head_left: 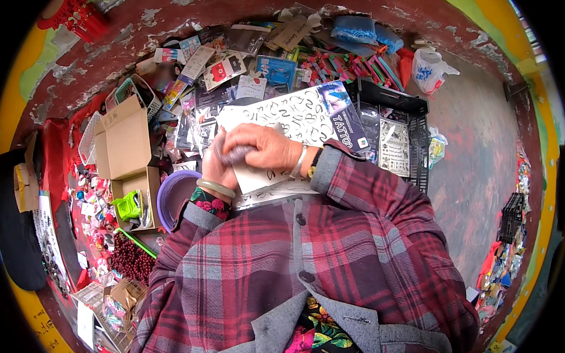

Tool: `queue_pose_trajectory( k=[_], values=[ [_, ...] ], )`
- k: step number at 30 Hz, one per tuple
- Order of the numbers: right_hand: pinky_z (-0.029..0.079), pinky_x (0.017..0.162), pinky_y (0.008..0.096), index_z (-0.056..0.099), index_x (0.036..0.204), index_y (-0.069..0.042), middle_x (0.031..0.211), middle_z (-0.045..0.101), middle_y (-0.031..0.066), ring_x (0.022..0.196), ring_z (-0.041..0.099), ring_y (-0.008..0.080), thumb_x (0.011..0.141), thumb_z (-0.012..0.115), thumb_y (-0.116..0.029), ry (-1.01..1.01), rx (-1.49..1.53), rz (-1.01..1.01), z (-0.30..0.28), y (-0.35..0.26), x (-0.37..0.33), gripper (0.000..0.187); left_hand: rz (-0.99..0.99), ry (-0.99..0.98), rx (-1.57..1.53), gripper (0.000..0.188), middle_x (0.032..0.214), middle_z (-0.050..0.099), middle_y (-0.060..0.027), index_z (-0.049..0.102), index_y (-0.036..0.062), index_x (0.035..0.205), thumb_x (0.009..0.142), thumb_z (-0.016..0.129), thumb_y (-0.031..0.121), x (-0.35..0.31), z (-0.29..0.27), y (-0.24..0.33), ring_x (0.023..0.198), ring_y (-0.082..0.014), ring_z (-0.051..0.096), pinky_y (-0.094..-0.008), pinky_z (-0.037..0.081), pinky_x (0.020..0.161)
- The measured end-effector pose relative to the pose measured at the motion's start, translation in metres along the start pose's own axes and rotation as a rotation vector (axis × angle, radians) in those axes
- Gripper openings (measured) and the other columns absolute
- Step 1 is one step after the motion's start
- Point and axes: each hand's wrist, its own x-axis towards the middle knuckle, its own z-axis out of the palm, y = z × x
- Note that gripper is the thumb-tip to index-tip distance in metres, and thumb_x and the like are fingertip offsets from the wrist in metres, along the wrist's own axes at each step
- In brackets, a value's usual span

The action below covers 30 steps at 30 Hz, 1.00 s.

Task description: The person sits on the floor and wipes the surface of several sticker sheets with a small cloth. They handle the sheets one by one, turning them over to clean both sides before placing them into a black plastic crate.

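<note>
Over a stack of white sheets with black lettering (300,118), both of my hands meet just left of the middle. My right hand (268,145), with a silver bangle at its wrist, curls its fingers across my left palm. Beneath those fingers shows a greyish-purple patch, too blurred to name. My left hand (216,165), wearing a pale bangle, is partly covered by the right one and smeared, so its fingers are hard to read. The top sheet has a dark blue printed end at the right.
A purple bowl (169,200) and an open cardboard box (146,187) with a bright green item stand at left. A black plastic crate (419,134) holding flat packages stands at right. Packaged goods pile up behind, near a white plastic bag (428,72).
</note>
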Motion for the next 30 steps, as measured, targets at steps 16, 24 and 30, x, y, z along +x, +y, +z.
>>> queue_pose_trajectory(
  k=[16, 24, 30],
  values=[
    [0.046, 0.081, 0.0368, 0.067, 0.082, -0.012, 0.095, 0.062, 0.0045, 0.098, 0.056, 0.0284, 0.062, 0.055, 0.003, -0.424, -0.330, 0.385, -0.033, -0.061, -0.079, 0.027, 0.043, 0.131, 0.095, 0.049, 0.133, 0.048, -0.0172, 0.039, 0.0002, 0.134, 0.100, 0.034, 0.036, 0.005, 0.012, -0.008, 0.121, -0.0327, 0.048, -0.0460, 0.036, 0.104],
    [0.039, 0.090, 0.0426, 0.041, 0.135, -0.014, 0.136, 0.042, 0.0092, 0.128, 0.041, 0.0257, 0.079, 0.057, -0.011, 0.042, -0.734, 0.235, 0.011, -0.037, -0.063, 0.058, 0.110, 0.193, 0.406, 0.039, 0.116, 0.058, -0.0143, 0.044, 0.0018, 0.128, 0.091, 0.050, 0.007, 0.002, 0.014, -0.010, 0.104, -0.0264, 0.060, -0.0401, 0.050, 0.090],
    [0.040, 0.088, 0.0374, 0.048, 0.128, -0.008, 0.131, 0.048, 0.0090, 0.124, 0.045, 0.0238, 0.078, 0.049, -0.005, 0.197, -1.051, 0.325, -0.021, -0.021, -0.086, 0.049, 0.127, 0.290, 0.437, 0.042, 0.120, 0.056, -0.0139, 0.040, 0.0007, 0.131, 0.090, 0.048, 0.001, 0.002, 0.022, -0.013, 0.106, -0.0275, 0.059, -0.0418, 0.050, 0.092]
  ],
)
